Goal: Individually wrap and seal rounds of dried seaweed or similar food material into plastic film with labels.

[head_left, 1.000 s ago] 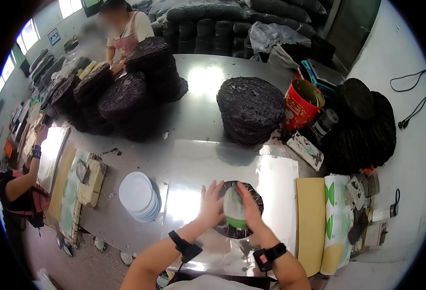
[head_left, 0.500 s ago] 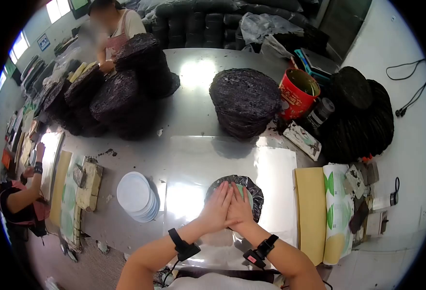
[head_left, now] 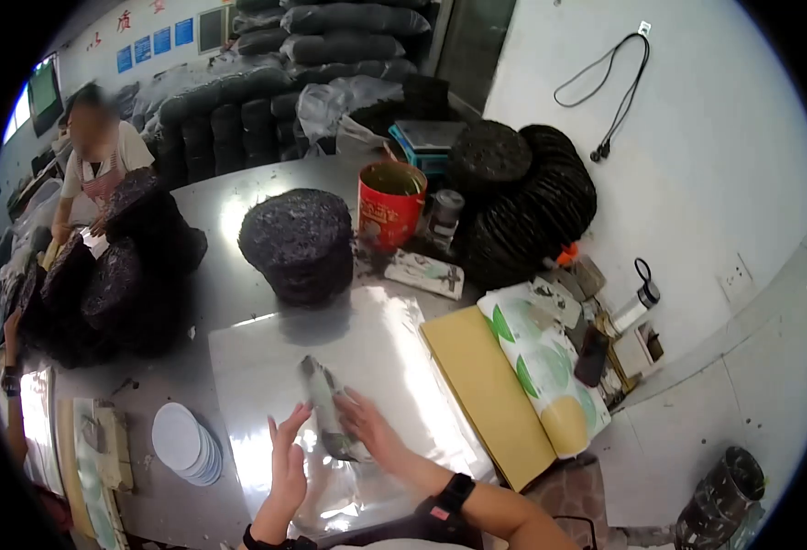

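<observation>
A wrapped pack [head_left: 327, 408], pale on its face with a dark upper end, stands tilted or folded over the shiny sheet [head_left: 247, 357] in front of me; motion blurs it. My right hand [head_left: 371, 429] rests against its right side with the fingers stretched out. To the left of the pack is my left hand [head_left: 289, 458], raised, its fingers and thumb apart and its fingertips close to the pack. Farther left sits a pile of thin white discs [head_left: 183, 440] on the metal table [head_left: 229, 220].
Beyond the sheet stands a stack of dark round cakes [head_left: 298, 243], beside a red can [head_left: 391, 203] and a jar [head_left: 444, 217]. More dark cakes [head_left: 532, 206] lean by the wall. A yellow pad [head_left: 486, 394] and green-printed film [head_left: 545, 367] lie right. A person [head_left: 105, 151] works far left.
My hands have parted from lying one over the other on the flat round pack. The pack has turned up from flat. The view has swung right.
</observation>
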### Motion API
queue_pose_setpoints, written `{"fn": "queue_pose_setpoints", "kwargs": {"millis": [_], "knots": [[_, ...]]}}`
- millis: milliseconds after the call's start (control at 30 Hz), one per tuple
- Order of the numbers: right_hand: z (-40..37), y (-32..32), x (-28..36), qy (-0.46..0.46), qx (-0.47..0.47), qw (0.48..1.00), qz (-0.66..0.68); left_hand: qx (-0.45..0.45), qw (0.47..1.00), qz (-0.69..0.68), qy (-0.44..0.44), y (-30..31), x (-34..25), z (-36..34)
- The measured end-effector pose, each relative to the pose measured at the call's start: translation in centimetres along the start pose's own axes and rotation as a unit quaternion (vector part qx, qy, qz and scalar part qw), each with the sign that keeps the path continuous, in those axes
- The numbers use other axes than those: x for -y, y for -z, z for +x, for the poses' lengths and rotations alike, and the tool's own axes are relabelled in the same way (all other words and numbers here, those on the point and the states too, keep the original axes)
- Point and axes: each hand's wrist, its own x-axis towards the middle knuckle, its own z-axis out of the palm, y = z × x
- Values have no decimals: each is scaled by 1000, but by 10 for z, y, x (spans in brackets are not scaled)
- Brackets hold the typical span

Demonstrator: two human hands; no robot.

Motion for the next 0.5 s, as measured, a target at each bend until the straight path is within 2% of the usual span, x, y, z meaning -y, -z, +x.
{"fn": "queue_pose_setpoints", "kwargs": {"millis": [33, 67, 100, 133, 167, 200, 233, 267, 333, 400, 467, 500], "knots": [[-12, -7, 20, -61, -45, 991, 107, 30, 999, -10, -5, 6, -31, 14], [-30, -10, 35, -132, -79, 966, 208, 44, 996, 69, -44, -2, -51, 16], [-27, 12, 28, -111, -48, 971, 206, 122, 983, 132, -26, -12, -43, 16], [-34, 12, 36, -72, -76, 981, 165, 197, 962, 189, -1, -24, -20, 14], [-25, 40, 20, -55, -75, 987, 128, 199, 963, 181, 4, -37, 8, -3], [-25, 53, 14, -77, -110, 989, 56, 198, 965, 174, 8, -43, 25, -23], [-16, 78, -10, -19, -136, 985, -109, 180, 967, 179, -11, -32, 17, -34], [-15, 82, -17, -2, -109, 985, -135, 163, 964, 209, 11, -18, 6, -43], [-9, 57, -1, 39, -117, 976, -180, 44, 972, 222, 62, 10, 4, -68], [17, 44, 4, 10, -138, 990, 9, -86, 957, 260, 100, 36, 20, -99], [41, 15, -2, 17, -75, 992, 99, -92, 939, 310, 120, 54, 33, -132], [40, -30, 1, -11, -62, 989, 137, -106, 935, 299, 161, 59, 34, -140]]}}
